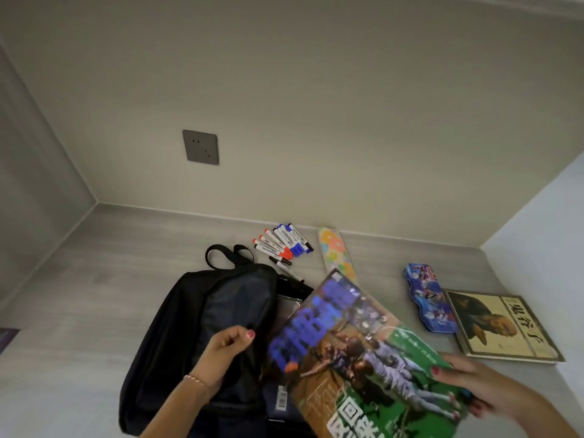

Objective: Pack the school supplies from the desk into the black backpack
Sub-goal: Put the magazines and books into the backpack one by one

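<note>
The black backpack [189,317] lies on the grey desk [94,279], its main opening facing right. My left hand [226,350] grips the edge of that opening and holds it apart. My right hand [467,385] holds a glossy sports magazine [363,358] by its right edge; the magazine is tilted, its left corner at the mouth of the backpack. Several red and blue markers [282,243] lie in a bunch beyond the bag. A flower-patterned pencil case [336,252], a blue pencil tin [431,298] and a yellowish book [502,327] lie to the right.
The desk sits in an alcove with walls at the back, left and right. A grey wall socket [200,147] is on the back wall. A dark object [6,338] shows at the left frame edge.
</note>
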